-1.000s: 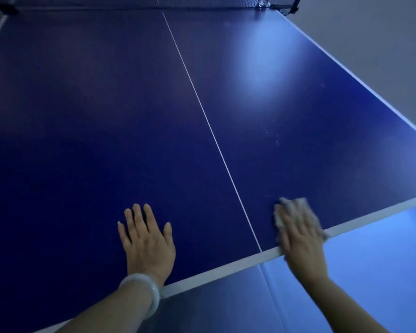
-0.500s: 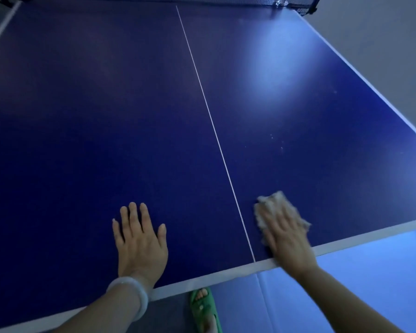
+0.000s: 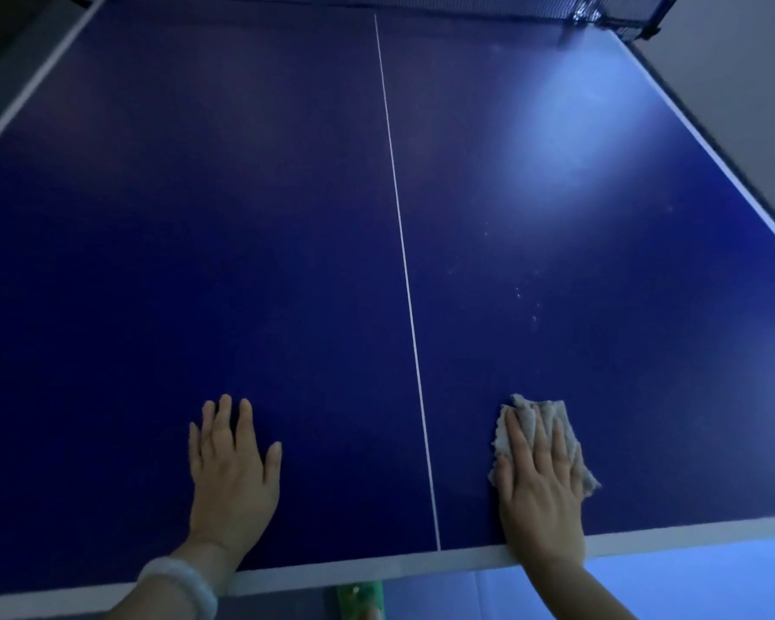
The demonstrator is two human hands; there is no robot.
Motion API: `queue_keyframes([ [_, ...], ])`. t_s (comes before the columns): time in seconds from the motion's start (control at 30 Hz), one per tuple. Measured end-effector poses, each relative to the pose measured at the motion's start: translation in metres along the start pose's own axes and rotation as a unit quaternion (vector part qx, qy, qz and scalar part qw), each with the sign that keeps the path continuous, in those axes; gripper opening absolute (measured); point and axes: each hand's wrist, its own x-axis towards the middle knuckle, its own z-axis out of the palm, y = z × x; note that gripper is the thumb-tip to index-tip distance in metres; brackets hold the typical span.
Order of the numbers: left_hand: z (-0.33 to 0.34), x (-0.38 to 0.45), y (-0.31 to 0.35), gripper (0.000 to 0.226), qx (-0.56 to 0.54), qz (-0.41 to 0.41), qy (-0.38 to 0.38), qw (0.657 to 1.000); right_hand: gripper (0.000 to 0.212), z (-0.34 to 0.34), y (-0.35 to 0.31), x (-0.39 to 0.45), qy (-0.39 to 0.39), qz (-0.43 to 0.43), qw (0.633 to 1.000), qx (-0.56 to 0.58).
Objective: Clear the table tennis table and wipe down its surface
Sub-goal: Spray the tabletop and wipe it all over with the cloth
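Right hand (image 3: pixel 540 481) was pressing the rag (image 3: pixel 551 416) flat-fingered near the counter (image 3: pixel 242 217) edge, left hand (image 3: pixel 229 476) spread bare, so honestly those specks (image 3: pixel 526 304) farther out could've easily been missed.

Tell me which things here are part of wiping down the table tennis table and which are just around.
Part of the job:
- cloth, pressed flat under the right hand
- table, with pale specks ahead of the cloth
- left hand, resting flat on the table

Just around:
- net at the far end
- green sandal below the near edge
- bracelet on the left wrist
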Motion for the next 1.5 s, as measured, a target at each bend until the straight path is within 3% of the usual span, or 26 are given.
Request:
queue_keyframes([
  [0.13,0.002,0.022,0.063,0.053,-0.092,0.034,0.012,0.995,0.060,0.001,-0.001,0.000,-0.014,0.005,1.000,0.006],
  [0.27,0.017,0.035,0.133,0.066,-0.037,0.042,-0.022,0.998,0.060,-0.002,-0.001,0.001,0.003,0.002,1.000,-0.002],
  [0.47,0.031,0.035,0.148,0.072,0.044,0.018,-0.010,0.999,0.057,-0.001,0.000,0.003,0.021,-0.029,0.999,-0.026],
  [0.57,0.031,0.035,0.152,0.071,0.053,0.012,-0.020,0.998,0.056,0.002,0.006,0.015,0.008,-0.129,0.991,-0.033],
  [0.7,0.030,0.036,0.152,0.070,0.064,0.005,-0.021,0.998,0.058,-0.010,0.017,0.078,-0.033,-0.284,0.955,-0.082],
  [0.73,0.030,0.036,0.152,0.069,0.065,0.003,-0.019,0.998,0.059,-0.014,0.025,0.099,-0.034,-0.262,0.959,-0.105],
  [0.83,0.031,0.036,0.152,0.069,0.067,0.000,-0.021,0.998,0.059,-0.029,0.051,0.131,-0.036,-0.019,0.999,-0.034],
  [0.87,0.032,0.036,0.151,0.069,0.068,0.000,-0.022,0.997,0.059,-0.031,0.053,0.126,-0.034,0.021,0.999,-0.017],
  [0.93,0.033,0.037,0.151,0.068,0.069,-0.002,-0.025,0.997,0.058,-0.024,0.043,0.098,0.000,-0.045,0.998,-0.045],
  [1.03,0.032,0.037,0.153,0.068,0.068,-0.004,-0.022,0.997,0.058,-0.013,0.010,0.068,-0.035,-0.201,0.978,-0.043],
  [1.13,0.030,0.037,0.155,0.067,0.068,-0.005,-0.021,0.997,0.059,-0.010,-0.025,0.098,-0.048,-0.331,0.941,-0.045],
  [1.2,0.028,0.036,0.155,0.068,0.073,-0.008,-0.023,0.997,0.064,-0.015,-0.033,0.141,-0.054,-0.369,0.923,-0.095],
  [1.27,0.028,0.036,0.154,0.068,0.074,-0.010,-0.025,0.997,0.069,-0.022,-0.019,0.183,-0.060,-0.276,0.950,-0.131],
  [1.33,0.030,0.037,0.153,0.068,0.071,-0.009,-0.022,0.997,0.065,-0.033,0.003,0.202,-0.062,-0.078,0.994,-0.055],
  [1.37,0.030,0.036,0.153,0.067,0.070,-0.007,-0.022,0.997,0.062,-0.037,0.009,0.198,-0.068,0.001,0.998,-0.011],
  [1.43,0.030,0.036,0.153,0.067,0.066,-0.005,-0.025,0.998,0.058,-0.031,0.001,0.171,-0.038,0.000,0.999,-0.013],
  [1.5,0.030,0.037,0.153,0.067,0.062,-0.005,-0.026,0.998,0.060,-0.017,-0.025,0.139,-0.015,-0.121,0.991,-0.053],
])
